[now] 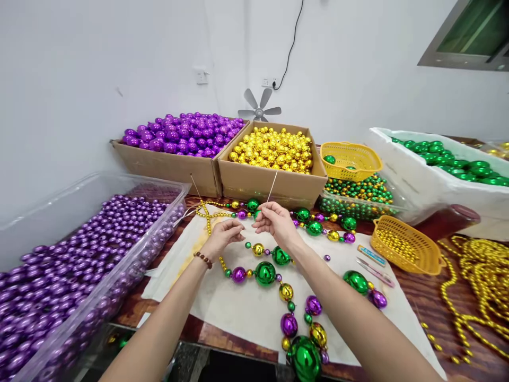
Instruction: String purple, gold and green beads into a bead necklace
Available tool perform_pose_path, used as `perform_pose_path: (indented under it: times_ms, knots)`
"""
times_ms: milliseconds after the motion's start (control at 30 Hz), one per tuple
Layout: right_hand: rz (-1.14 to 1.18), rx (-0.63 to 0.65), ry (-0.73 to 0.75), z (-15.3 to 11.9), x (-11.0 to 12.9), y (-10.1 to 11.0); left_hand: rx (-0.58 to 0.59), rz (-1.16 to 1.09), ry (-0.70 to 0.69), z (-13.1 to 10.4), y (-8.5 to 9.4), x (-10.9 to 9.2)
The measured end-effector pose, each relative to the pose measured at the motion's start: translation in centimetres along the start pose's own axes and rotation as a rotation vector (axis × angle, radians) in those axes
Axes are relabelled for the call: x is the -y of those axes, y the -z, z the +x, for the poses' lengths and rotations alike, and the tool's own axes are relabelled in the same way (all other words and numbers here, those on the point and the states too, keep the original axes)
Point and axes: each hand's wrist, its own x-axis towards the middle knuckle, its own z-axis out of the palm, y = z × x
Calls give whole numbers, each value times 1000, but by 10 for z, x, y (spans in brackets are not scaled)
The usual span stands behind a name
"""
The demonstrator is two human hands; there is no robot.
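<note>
My right hand [275, 225] is closed over the white cloth, its fingers pinching a thin, pale stick-like strand [272, 185] that points upward. A green bead shows beside those fingertips; whether they touch it I cannot tell. To its left, my left hand [223, 237] has thumb and fingers drawn together; what sits between them is hidden. Below both hands lies a bead necklace with large green beads [265, 274], purple beads [239, 274] and gold beads [285, 292]. A short beaded row with a gold bead [258, 250] runs between my forearms. Small gold beads [209, 225] hang behind my left hand.
Purple beads fill a clear tub [99, 297] at left. Cardboard boxes [274, 183] stand behind, beside yellow baskets [431, 249] and a white foam box [397, 175]. Tweezers [376, 271] lie on the cloth [222, 323]. Gold bead strands [477, 276] heap at right.
</note>
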Motion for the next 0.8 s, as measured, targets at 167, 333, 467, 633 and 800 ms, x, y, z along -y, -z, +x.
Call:
perform_pose_path:
  times_ms: [167,333,467,633,800]
  knots:
    - [-4,-19,-56,-5,-19,0,-61,108,-44,-12,15,8]
    - [-51,-111,-45,-12,-11,20,-100,256,-119,-22,21,21]
    - [-135,-180,10,-27,12,46,-173,341,-188,-26,21,32]
    - [-298,-338,83,-77,47,96,-213,383,-209,-32,18,39]
    - [-496,-561,117,-146,78,161,-269,393,-208,-37,18,48]
